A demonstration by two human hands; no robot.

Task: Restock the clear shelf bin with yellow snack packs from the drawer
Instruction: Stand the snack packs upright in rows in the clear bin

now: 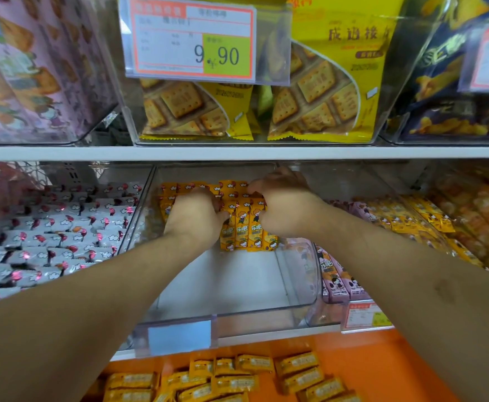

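A: Where are the hands?

B: Both reach deep into the clear plastic shelf bin on the lower shelf. The left hand and the right hand sit on either side of a standing bundle of small yellow foil snack packs, fingers curled round it, pressing it between them.

A: And the rest of that bin?

B: More yellow packs stand in a row at the back, touching the held bundle. The front of the bin floor is bare.

A: Where is the drawer?

B: Below the shelf edge, the orange drawer is open, with loose yellow snack packs scattered in it.

A: Neighbours?

B: To the left, a bin of silver packs with pink printing. To the right, purple packs and further yellow ones. Above, yellow cracker bags stand behind a price tag reading 9.90.
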